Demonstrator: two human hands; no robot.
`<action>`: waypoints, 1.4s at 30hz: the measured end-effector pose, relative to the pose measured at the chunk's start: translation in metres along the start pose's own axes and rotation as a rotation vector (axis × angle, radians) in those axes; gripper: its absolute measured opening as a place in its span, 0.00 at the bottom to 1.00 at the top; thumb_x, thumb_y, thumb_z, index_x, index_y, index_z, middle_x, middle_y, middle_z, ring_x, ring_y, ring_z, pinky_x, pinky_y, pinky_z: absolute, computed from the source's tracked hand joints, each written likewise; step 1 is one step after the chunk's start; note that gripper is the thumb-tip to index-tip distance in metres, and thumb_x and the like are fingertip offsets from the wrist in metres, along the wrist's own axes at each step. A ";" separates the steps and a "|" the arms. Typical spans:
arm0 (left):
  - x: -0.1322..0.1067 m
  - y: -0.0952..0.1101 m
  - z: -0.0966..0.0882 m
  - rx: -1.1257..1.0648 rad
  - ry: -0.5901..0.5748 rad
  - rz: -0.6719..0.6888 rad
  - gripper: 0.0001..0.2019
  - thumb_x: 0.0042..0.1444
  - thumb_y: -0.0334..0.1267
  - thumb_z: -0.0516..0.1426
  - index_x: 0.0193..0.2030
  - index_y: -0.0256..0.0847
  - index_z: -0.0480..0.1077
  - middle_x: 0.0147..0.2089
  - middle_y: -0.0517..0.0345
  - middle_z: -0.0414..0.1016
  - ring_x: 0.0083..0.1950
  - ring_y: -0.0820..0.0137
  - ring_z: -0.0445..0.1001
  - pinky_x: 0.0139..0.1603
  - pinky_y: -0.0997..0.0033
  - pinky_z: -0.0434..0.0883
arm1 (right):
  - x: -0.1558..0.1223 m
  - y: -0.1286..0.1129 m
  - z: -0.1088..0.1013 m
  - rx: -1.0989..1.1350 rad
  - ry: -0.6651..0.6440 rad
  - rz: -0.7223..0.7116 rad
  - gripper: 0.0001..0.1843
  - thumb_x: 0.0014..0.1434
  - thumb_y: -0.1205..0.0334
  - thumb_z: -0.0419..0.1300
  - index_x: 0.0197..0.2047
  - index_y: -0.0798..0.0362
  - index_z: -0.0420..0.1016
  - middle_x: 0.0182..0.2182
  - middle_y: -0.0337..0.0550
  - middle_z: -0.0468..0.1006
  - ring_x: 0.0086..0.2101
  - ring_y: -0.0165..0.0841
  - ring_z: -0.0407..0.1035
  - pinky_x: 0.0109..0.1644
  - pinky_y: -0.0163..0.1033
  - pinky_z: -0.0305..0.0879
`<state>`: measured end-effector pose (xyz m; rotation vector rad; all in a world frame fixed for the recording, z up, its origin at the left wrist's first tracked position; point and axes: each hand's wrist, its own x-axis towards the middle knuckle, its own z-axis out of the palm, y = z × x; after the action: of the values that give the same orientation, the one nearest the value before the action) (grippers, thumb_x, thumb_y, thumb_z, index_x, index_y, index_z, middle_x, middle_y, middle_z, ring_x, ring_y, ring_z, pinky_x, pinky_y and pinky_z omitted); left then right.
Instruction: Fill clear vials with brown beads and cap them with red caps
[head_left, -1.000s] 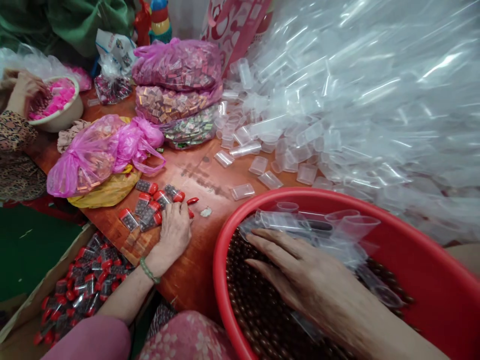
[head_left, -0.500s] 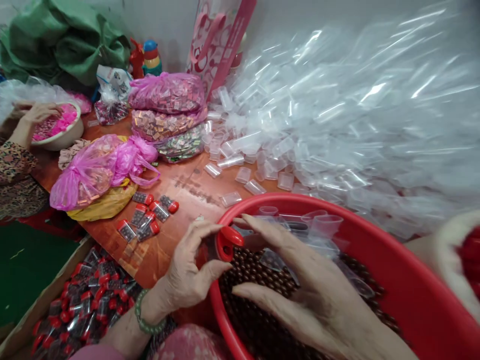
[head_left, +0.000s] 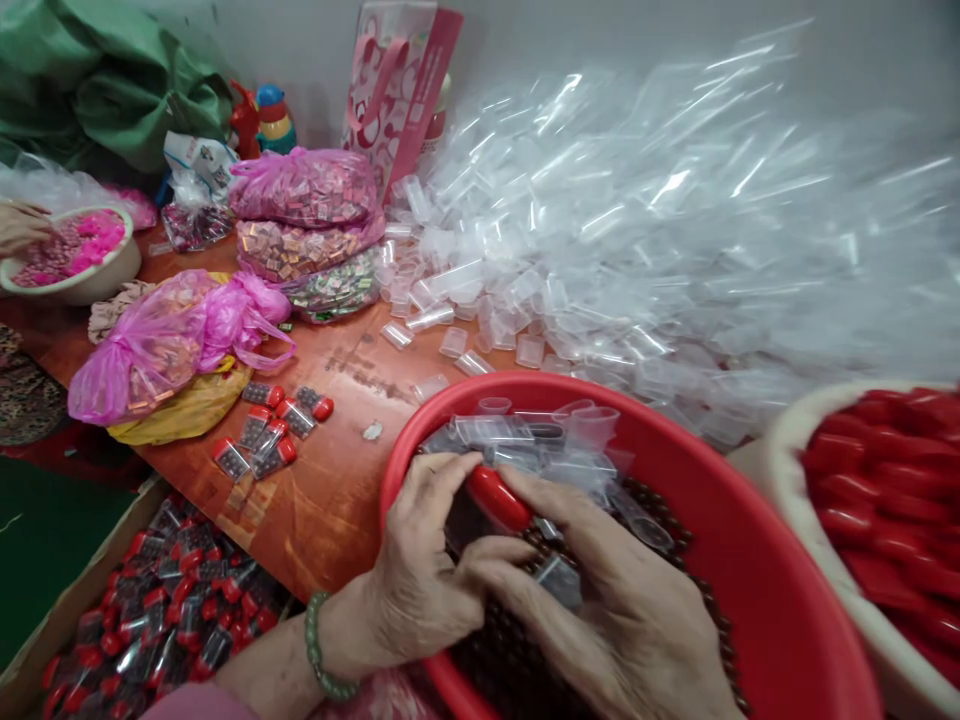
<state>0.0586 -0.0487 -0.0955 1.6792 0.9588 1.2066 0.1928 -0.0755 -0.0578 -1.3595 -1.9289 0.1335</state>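
Over the large red basin (head_left: pixel 780 540), my left hand (head_left: pixel 420 560) is closed around a small clear plastic bottle with a red cap (head_left: pixel 499 498). My right hand (head_left: pixel 622 590) meets it from the other side, its fingertips pressing on the cap and its thumb close to my left thumb. My fingers hide most of the bottle's body. Small shiny brown balls (head_left: pixel 660 512) fill the bottom of the basin, and several empty clear tubes (head_left: pixel 487 430) lie on top of them at the far side.
Filled red-capped bottles lie on the table (head_left: pixel 337 500) and in a box (head_left: pixel 172 600) at lower left. Clear tubes (head_left: pixel 600 230) are heaped behind the basin. Red caps (head_left: pixel 885 500) fill a pale tub at right. Pink bags (head_left: pixel 307 190) stand farther back; another person's hand (head_left: pixel 22 228) is far left.
Both hands now meet on the bottle over the basin. Its red cap's open lid has swung down, and my right fingers have closed in on it. The view has shifted right.
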 end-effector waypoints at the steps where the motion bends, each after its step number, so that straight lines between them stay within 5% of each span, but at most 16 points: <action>1: 0.000 0.001 0.004 0.053 -0.002 0.035 0.25 0.58 0.43 0.59 0.61 0.37 0.62 0.53 0.42 0.70 0.53 0.59 0.72 0.55 0.58 0.73 | -0.001 0.000 -0.001 0.009 0.043 0.049 0.16 0.63 0.56 0.59 0.52 0.52 0.68 0.39 0.48 0.80 0.36 0.36 0.77 0.39 0.37 0.77; 4: 0.002 0.004 0.013 0.169 -0.041 0.129 0.26 0.58 0.30 0.53 0.64 0.35 0.59 0.54 0.41 0.69 0.56 0.59 0.71 0.58 0.58 0.71 | -0.005 0.002 -0.002 0.100 0.169 0.199 0.08 0.61 0.63 0.60 0.45 0.50 0.72 0.36 0.42 0.80 0.34 0.32 0.77 0.39 0.35 0.76; 7: 0.004 0.010 0.015 0.159 -0.112 0.113 0.31 0.55 0.31 0.56 0.66 0.31 0.56 0.55 0.39 0.69 0.57 0.58 0.70 0.60 0.58 0.70 | -0.011 0.011 -0.005 0.208 0.190 0.304 0.09 0.60 0.65 0.61 0.45 0.49 0.75 0.37 0.39 0.81 0.35 0.32 0.78 0.40 0.34 0.77; 10: 0.003 0.017 0.014 0.056 -0.201 -0.085 0.31 0.51 0.37 0.62 0.62 0.31 0.61 0.53 0.41 0.72 0.55 0.57 0.72 0.60 0.57 0.69 | -0.018 0.019 -0.010 0.295 0.178 0.338 0.10 0.60 0.64 0.62 0.46 0.48 0.76 0.38 0.39 0.82 0.36 0.32 0.78 0.41 0.34 0.77; 13: 0.000 0.022 0.012 -0.225 -0.383 -0.453 0.17 0.56 0.45 0.59 0.48 0.34 0.69 0.36 0.52 0.75 0.37 0.67 0.75 0.42 0.66 0.75 | -0.026 0.022 -0.018 0.310 0.120 0.286 0.11 0.62 0.63 0.60 0.49 0.48 0.74 0.41 0.41 0.81 0.38 0.33 0.78 0.42 0.35 0.76; 15: -0.004 0.023 0.012 -0.455 -0.443 -0.651 0.19 0.56 0.51 0.59 0.42 0.34 0.69 0.29 0.58 0.71 0.29 0.74 0.71 0.32 0.74 0.71 | -0.031 0.022 -0.023 0.250 0.030 0.199 0.15 0.62 0.58 0.60 0.52 0.49 0.71 0.44 0.46 0.79 0.42 0.36 0.77 0.43 0.37 0.76; 18: -0.007 0.025 0.015 -0.682 -0.438 -0.755 0.24 0.49 0.53 0.65 0.40 0.33 0.68 0.32 0.56 0.73 0.30 0.75 0.72 0.33 0.77 0.70 | -0.039 0.020 -0.029 0.084 -0.092 0.079 0.31 0.57 0.47 0.63 0.58 0.53 0.63 0.49 0.55 0.75 0.48 0.42 0.73 0.47 0.44 0.75; 21: -0.008 0.029 0.019 -0.809 -0.434 -0.828 0.24 0.48 0.50 0.66 0.42 0.33 0.68 0.31 0.56 0.75 0.30 0.73 0.75 0.36 0.73 0.73 | -0.045 0.019 -0.029 -0.091 -0.099 0.017 0.36 0.56 0.47 0.63 0.61 0.56 0.57 0.50 0.59 0.73 0.49 0.46 0.71 0.48 0.50 0.73; 29: -0.012 0.045 0.037 -0.805 -0.306 -0.750 0.18 0.49 0.46 0.66 0.38 0.33 0.71 0.31 0.58 0.74 0.32 0.76 0.71 0.39 0.77 0.70 | -0.047 0.021 -0.031 -0.425 0.007 -0.185 0.28 0.59 0.54 0.53 0.55 0.67 0.61 0.39 0.63 0.74 0.40 0.47 0.70 0.41 0.50 0.67; 36: -0.014 0.048 0.041 -0.753 -0.380 -0.783 0.25 0.46 0.53 0.66 0.40 0.33 0.70 0.30 0.59 0.71 0.31 0.76 0.69 0.36 0.75 0.68 | -0.054 0.030 -0.036 -0.381 0.047 -0.222 0.29 0.59 0.54 0.55 0.58 0.62 0.59 0.36 0.56 0.74 0.35 0.44 0.69 0.39 0.49 0.66; 42: -0.008 0.038 0.037 -0.792 -0.513 -0.752 0.25 0.45 0.56 0.66 0.36 0.33 0.69 0.30 0.57 0.71 0.31 0.75 0.70 0.36 0.76 0.67 | -0.056 0.031 -0.034 -0.224 0.029 -0.100 0.28 0.57 0.54 0.57 0.58 0.57 0.60 0.38 0.53 0.75 0.36 0.42 0.72 0.38 0.46 0.71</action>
<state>0.0971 -0.0767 -0.0694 0.7912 0.5706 0.4822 0.2454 -0.1209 -0.0779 -1.3959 -2.0297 -0.1548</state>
